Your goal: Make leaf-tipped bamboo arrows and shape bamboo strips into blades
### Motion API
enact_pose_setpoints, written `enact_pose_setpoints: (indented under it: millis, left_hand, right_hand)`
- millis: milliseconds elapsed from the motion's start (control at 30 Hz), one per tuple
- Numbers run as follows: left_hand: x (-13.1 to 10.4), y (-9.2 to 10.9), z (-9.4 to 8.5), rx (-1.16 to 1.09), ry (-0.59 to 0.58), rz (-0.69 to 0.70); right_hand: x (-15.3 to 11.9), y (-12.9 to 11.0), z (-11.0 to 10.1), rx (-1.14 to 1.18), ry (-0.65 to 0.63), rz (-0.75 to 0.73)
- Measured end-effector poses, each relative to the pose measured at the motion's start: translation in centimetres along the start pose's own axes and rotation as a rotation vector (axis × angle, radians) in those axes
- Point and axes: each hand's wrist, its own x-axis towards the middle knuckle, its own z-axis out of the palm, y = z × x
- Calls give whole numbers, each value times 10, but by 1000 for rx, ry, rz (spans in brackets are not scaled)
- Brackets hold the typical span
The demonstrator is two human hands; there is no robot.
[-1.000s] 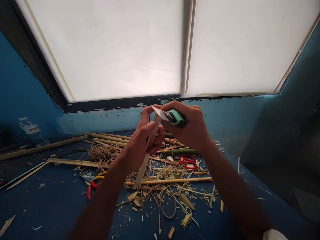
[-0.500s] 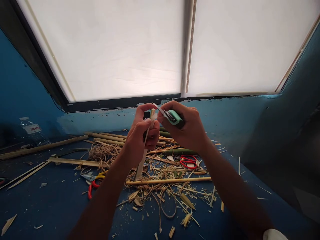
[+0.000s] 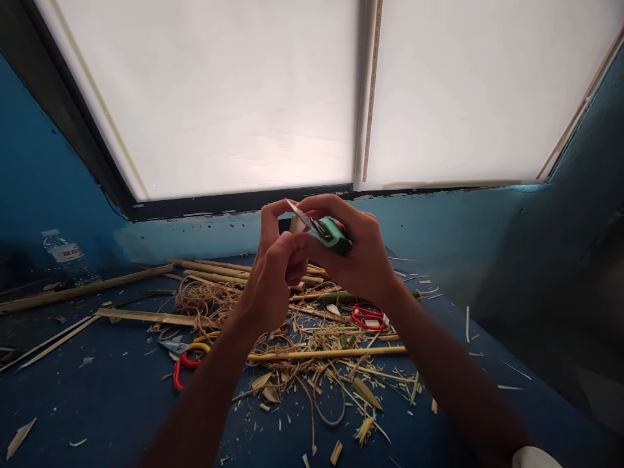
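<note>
Shavings (image 3: pixel 364 429) litter the near part of the blue surface (image 3: pixel 121 416). Past them lie red-and-yellow-handled pliers (image 3: pixel 184 359) and a slender pole (image 3: pixel 331 353). Above, the left hand (image 3: pixel 268 279) has its fingers clasped on a pale strip (image 3: pixel 295 225); the right hand (image 3: pixel 363 244) grasps a green-handled knife (image 3: pixel 334 236), blade at the strip's end. Beyond sit tangled twine (image 3: pixel 207 299) and a bottle (image 3: pixel 67 255).

A bottle (image 3: pixel 67 255) stands at the table's (image 3: pixel 121 409) far left, near the blue wall (image 3: pixel 209 238) below a white window (image 3: pixel 224 97). Tangled twine (image 3: pixel 207 299) lies to its right; nearer are shears (image 3: pixel 184 354) (one handle red, one yellow). Red scissors handles (image 3: pixel 367 316) show farther right.
</note>
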Motion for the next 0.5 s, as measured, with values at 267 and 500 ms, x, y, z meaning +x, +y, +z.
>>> enact_pose_setpoints:
  millis: [267, 500]
  left_hand:
    - [1, -5, -1, 112, 34, 54]
    - [1, -7, 1, 95, 70, 14]
  right_hand:
    - [-1, -3, 5, -70, 82, 32]
    - [0, -4, 4, -62, 75, 27]
